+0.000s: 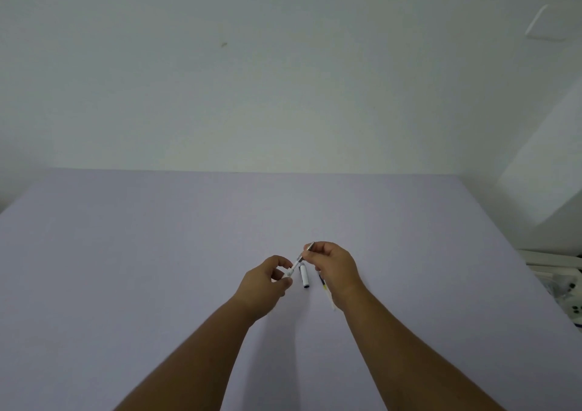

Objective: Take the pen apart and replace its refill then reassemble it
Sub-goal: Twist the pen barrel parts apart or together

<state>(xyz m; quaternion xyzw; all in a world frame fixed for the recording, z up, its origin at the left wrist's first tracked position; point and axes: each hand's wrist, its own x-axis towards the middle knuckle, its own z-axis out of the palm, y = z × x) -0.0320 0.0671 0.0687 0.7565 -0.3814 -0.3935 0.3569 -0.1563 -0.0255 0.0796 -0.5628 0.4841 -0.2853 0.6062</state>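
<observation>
Both hands hold a white pen (294, 266) slanted above the lilac table (157, 269). My left hand (267, 281) pinches its lower white end. My right hand (335, 267) grips the upper end, where a metal tip (310, 246) pokes out past the fingers. A white pen cap (304, 275) with a dark end lies flat on the table between the hands. A thin refill (327, 292) lies on the table under my right wrist, partly hidden by it.
A white wall (283, 80) rises behind the table's far edge. At the right edge of the view, beyond the table, sit white objects (563, 284) with dark spots.
</observation>
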